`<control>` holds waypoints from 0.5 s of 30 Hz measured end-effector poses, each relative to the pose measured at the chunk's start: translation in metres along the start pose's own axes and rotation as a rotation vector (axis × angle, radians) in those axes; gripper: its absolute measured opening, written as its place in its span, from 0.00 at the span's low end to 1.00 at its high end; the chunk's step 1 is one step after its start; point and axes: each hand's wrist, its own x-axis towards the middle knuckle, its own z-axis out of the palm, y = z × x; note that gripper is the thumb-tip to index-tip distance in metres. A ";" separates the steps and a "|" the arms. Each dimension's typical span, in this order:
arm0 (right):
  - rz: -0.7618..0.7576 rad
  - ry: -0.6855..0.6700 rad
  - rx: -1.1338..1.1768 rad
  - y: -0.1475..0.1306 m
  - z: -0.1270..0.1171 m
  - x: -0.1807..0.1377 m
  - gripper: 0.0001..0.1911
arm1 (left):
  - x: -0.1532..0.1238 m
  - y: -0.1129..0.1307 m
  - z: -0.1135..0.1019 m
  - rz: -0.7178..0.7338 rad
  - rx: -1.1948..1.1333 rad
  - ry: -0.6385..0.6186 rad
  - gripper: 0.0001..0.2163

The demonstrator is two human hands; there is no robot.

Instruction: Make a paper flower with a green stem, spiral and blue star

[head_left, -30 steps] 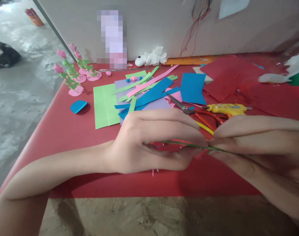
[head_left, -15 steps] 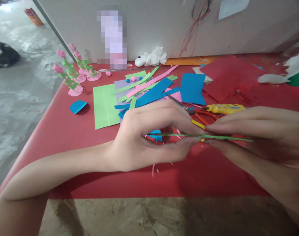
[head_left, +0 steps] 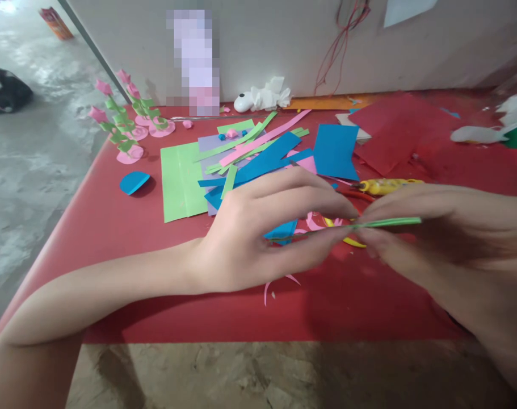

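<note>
Both hands, left (head_left: 249, 238) and right (head_left: 445, 238), pinch a thin green strip (head_left: 386, 222) between their fingers above the red tabletop (head_left: 113, 227).

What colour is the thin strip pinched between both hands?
Green; the strip shows best in the head view.

a red table (head_left: 109, 238) stands against a pale, scuffed wall (head_left: 284, 51), where red wires (head_left: 341, 45) hang down. a grey bar (head_left: 92, 51) slants past the wall's left edge. to the left lies grey concrete floor (head_left: 24, 159), shiny with light at the far corner, with a dark bag (head_left: 5, 91) on it. below the table's near edge the ground (head_left: 262, 378) is rough and brownish.
</note>
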 end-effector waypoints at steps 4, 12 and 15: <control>-0.040 0.008 -0.002 0.001 0.004 0.002 0.01 | 0.000 -0.002 -0.002 0.030 0.086 -0.022 0.05; -0.143 -0.006 -0.120 0.000 0.004 0.004 0.05 | 0.002 -0.006 -0.004 0.111 0.184 -0.038 0.05; -0.199 0.004 -0.149 0.001 0.003 0.005 0.06 | 0.003 -0.008 -0.004 0.106 0.212 -0.039 0.06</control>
